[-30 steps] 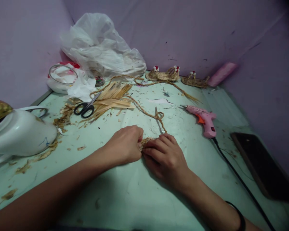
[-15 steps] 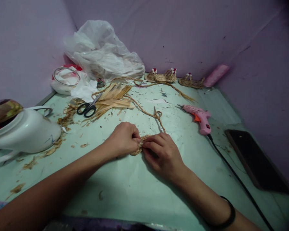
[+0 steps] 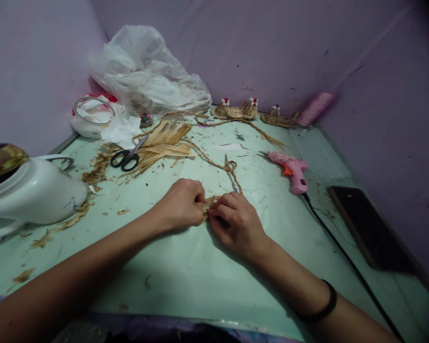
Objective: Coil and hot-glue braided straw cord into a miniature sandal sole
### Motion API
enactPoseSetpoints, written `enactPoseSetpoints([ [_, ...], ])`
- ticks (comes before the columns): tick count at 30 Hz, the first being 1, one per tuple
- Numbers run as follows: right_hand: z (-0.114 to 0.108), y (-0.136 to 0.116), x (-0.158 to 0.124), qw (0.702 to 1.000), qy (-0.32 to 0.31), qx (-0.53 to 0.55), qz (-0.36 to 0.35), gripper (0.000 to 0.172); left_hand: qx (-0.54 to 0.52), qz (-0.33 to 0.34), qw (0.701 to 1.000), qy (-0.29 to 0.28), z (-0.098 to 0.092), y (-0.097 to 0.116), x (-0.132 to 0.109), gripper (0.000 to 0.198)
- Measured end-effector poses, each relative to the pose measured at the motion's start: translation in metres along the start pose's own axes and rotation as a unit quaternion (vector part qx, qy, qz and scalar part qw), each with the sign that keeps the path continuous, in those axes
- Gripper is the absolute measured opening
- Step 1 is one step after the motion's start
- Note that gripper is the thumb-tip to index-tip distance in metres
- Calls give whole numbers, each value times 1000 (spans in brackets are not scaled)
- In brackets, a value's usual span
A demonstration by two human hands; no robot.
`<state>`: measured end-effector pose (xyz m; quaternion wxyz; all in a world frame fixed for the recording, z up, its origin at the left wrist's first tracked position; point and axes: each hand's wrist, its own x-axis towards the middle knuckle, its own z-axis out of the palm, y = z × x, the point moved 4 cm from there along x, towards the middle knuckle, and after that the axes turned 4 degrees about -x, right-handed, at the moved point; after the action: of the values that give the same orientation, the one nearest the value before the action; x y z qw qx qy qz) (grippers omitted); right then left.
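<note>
My left hand (image 3: 182,206) and my right hand (image 3: 236,223) meet at the middle of the pale green table (image 3: 186,276). Both are closed on a small coiled piece of braided straw (image 3: 209,205) that lies between their fingertips. A braided straw cord (image 3: 221,166) runs from this piece up and away toward the back of the table. Most of the coiled piece is hidden by my fingers. A black band sits on my right wrist.
Black-handled scissors (image 3: 126,158) lie on a bundle of straw strips (image 3: 164,143). A pink glue gun (image 3: 290,167) with a black cable lies to the right, beside a dark phone (image 3: 368,228). A white jug (image 3: 32,190) stands left. A plastic bag (image 3: 146,76) and small straw figures (image 3: 236,110) are at the back.
My hands have shifted slightly left and away from me, staying pressed together on the straw piece. The view has moved a little.
</note>
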<state>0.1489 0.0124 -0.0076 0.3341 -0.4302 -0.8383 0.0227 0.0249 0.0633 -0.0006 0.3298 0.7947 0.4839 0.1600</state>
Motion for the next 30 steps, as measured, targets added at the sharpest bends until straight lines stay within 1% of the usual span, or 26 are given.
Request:
enactPoseSetpoints([
  [6, 2, -2, -1, 1000, -6, -15, -3, 16, 15, -1, 1000, -5, -1, 3, -3, 12],
  [9, 2, -1, -2, 1000, -6, 0, 9, 14, 39, -12, 999, -11, -2, 6, -7, 7],
  [12, 0, 7, -2, 996, -13, 67, 63, 9, 75, -12, 997, 7, -2, 9, -11, 5],
  [14, -4, 13, -1, 987, -29, 123, 98, 12, 94, -8, 995, 15, 0, 11, -14, 5],
  [15, -6, 15, -1, 983, -39, 150, 102, 15, 104, -8, 994, 17, 2, 12, -15, 4],
  [17, -12, 18, 0, 977, -49, 188, 87, 17, 128, -4, 991, 23, 6, 14, -16, 5],
  [18, -16, 19, 0, 977, -44, 193, 79, 17, 140, -3, 990, 27, 8, 15, -16, 5],
  [20, -22, 21, 0, 983, -13, 170, 76, 17, 159, -8, 986, 39, 11, 17, -17, 6],
  [23, -25, 25, 0, 992, 22, 96, 75, 17, 178, -17, 982, 59, 13, 18, -17, 8],
  [26, -30, 32, 1, 995, 49, 36, 74, 17, 173, -37, 981, 75, 14, 15, -17, 11],
  [28, -37, 40, 1, 991, 90, 9, 95, 16, 162, -47, 983, 77, 14, 14, -17, 14],
  [30, -47, 50, 1, 982, 134, -8, 131, 15, 163, -52, 983, 69, 15, 15, -17, 16],
])
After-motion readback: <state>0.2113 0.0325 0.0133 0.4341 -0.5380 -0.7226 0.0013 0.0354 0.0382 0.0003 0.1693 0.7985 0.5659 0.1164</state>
